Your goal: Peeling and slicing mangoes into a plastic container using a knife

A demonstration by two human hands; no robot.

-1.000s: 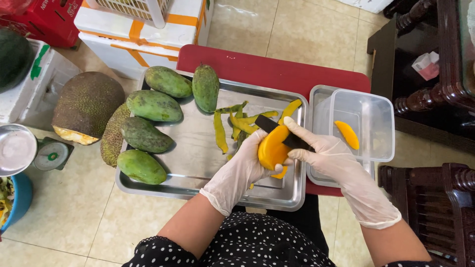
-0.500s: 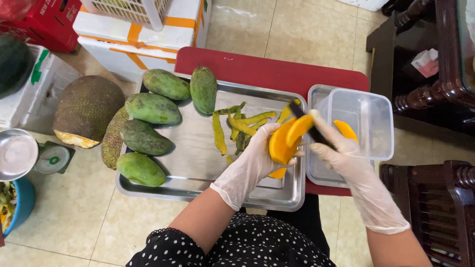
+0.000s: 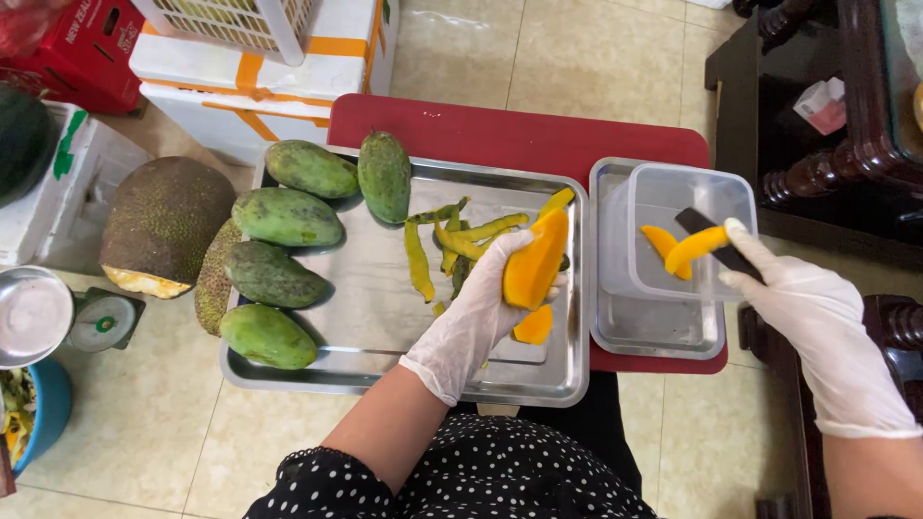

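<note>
A low red table (image 3: 538, 135) with rounded corners carries two shiny steel trays: the large tray (image 3: 385, 356) on the left, its flat bottom dulled with smears, and a smaller tray (image 3: 654, 332) touching it on the right. On the floor at far left a rough, bumpy jackfruit (image 3: 159, 221), brown-green and cut open at its near end, leans against the large tray. Five whole mangoes (image 3: 284, 216), smooth, matte green and oval, lie in the left part of that tray. A clear plastic box (image 3: 707, 187), square with rounded corners, stands in the small tray. Limp yellow-green peels (image 3: 452, 235) lie in a loose heap in the middle of the large tray. The left hand (image 3: 476, 317), in a thin white glove, hovers over the right side of the large tray, fingers curled around the peeled mango (image 3: 534, 259), a wet, smooth orange wedge whose long axis runs near-left to far-right with its tip pointing far. The right hand (image 3: 808, 308), gloved too, is clenched on a dark knife (image 3: 711, 240) over the box, the blade pointing far-left. A curved orange slice (image 3: 697, 248) rests against the blade; another slice (image 3: 663, 248) lies in the box beside it.
</note>
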